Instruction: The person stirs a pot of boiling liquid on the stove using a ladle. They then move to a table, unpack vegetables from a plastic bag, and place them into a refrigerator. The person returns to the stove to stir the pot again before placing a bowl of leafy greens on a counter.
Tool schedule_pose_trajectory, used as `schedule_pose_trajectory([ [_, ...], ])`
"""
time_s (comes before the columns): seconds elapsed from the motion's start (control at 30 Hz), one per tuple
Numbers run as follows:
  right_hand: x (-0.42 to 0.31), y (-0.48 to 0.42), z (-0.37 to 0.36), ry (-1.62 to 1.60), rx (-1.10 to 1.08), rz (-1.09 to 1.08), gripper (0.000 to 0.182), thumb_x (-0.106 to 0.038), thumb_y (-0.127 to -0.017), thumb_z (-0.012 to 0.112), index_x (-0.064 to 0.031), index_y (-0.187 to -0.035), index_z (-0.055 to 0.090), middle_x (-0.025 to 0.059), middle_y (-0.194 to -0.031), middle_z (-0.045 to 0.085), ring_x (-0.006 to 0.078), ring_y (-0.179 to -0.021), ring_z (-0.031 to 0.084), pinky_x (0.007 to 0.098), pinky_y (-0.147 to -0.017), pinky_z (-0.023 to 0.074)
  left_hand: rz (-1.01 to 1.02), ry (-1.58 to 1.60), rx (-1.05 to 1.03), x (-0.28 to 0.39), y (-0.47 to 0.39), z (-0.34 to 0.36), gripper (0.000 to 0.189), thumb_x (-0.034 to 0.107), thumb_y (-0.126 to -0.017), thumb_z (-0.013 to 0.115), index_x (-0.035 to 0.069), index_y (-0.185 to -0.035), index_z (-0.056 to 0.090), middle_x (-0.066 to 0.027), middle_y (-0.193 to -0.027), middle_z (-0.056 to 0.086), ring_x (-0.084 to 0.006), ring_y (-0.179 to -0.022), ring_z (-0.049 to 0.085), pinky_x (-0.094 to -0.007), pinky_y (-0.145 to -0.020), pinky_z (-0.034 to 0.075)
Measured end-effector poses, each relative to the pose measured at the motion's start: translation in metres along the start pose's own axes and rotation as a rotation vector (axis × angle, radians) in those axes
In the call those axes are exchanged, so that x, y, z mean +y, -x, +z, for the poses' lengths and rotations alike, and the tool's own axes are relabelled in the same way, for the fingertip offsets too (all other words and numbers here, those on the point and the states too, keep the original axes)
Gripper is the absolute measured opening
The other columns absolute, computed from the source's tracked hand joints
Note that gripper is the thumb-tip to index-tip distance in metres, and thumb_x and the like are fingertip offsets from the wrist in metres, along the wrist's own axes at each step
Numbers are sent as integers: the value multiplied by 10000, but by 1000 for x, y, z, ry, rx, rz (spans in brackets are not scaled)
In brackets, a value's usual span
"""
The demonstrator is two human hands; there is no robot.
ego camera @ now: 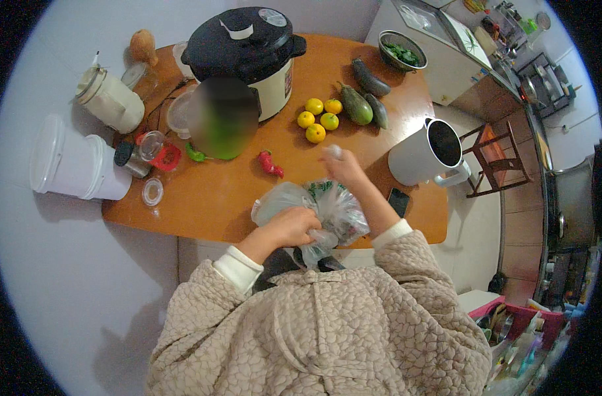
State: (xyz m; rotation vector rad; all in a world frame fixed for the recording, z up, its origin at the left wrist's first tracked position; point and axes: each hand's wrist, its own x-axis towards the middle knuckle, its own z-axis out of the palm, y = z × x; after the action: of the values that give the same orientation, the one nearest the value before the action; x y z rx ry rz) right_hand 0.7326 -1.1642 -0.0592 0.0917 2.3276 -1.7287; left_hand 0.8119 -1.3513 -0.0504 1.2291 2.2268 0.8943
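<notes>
My left hand [293,226] grips a thin translucent plastic bag [286,198] at the table's near edge. My right hand [343,166] is raised beyond the bags, with a small whitish thing [334,151] at its fingertips, too blurred to name. A second clear plastic bag [345,213] with green print lies against the first, under my right forearm; its contents are unclear. Several yellow-green citrus fruits [314,133] sit just past my right hand, beside a green eggplant [355,105] and dark eggplants [370,79]. Red peppers [269,164] lie left of my right hand.
An electric pressure cooker [241,54] stands at the back. To the right are a large white pitcher [419,153], a dark phone [398,202] and a colander of greens [402,52]. White buckets [73,163], jars and a green pepper [197,153] are at left. A wooden chair [499,158] stands beyond.
</notes>
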Motion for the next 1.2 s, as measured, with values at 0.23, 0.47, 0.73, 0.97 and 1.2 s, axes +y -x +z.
schedule_pose_trajectory([
  [0.23, -72, 14, 87, 682, -396, -818, 241, -269, -819, 566, -86, -969, 614, 103, -1035, 580, 312, -974, 523, 426, -801, 422, -411, 496, 565, 1, 15, 14, 340, 320, -766, 602, 48, -970, 605, -182, -1002, 594, -327, -943, 563, -397, -777, 448],
  [0.47, -57, 39, 68, 456, -213, -615, 891, -498, -630, 706, -32, -1294, 338, 220, -1273, 399, 382, -1188, 368, 432, -960, 341, -326, 418, 690, -21, 10, 36, 341, 261, -804, 592, 34, -1054, 550, -148, -1010, 608, -265, -919, 586, -356, -769, 456],
  [0.73, -18, 82, 47, 414, -148, -399, 1287, -417, -502, 820, 25, -1373, -18, 275, -1386, 161, 409, -1291, 186, 438, -1032, 245, -420, 818, 501, -26, 9, 24, 324, 144, -771, 634, 30, -1062, 551, -78, -1023, 590, -177, -889, 563, -300, -782, 456],
  [0.97, -22, 98, 53, 464, -35, -403, 1231, -171, -526, 830, 30, -1364, -48, 240, -1421, 110, 399, -1308, 151, 409, -1053, 233, 13, 798, 214, -26, 13, -7, 302, 206, -790, 613, 51, -1039, 543, -40, -951, 600, -161, -870, 553, -307, -778, 433],
  [1.2, -17, 114, 58, 900, 3, -222, 825, -183, -685, 642, 74, -1332, 200, 234, -1395, 231, 373, -1312, 191, 508, -1036, 183, -476, 667, 784, -15, 1, 8, 222, 226, -842, 563, 27, -744, 553, -15, -625, 536, -146, -571, 500, -299, -539, 409],
])
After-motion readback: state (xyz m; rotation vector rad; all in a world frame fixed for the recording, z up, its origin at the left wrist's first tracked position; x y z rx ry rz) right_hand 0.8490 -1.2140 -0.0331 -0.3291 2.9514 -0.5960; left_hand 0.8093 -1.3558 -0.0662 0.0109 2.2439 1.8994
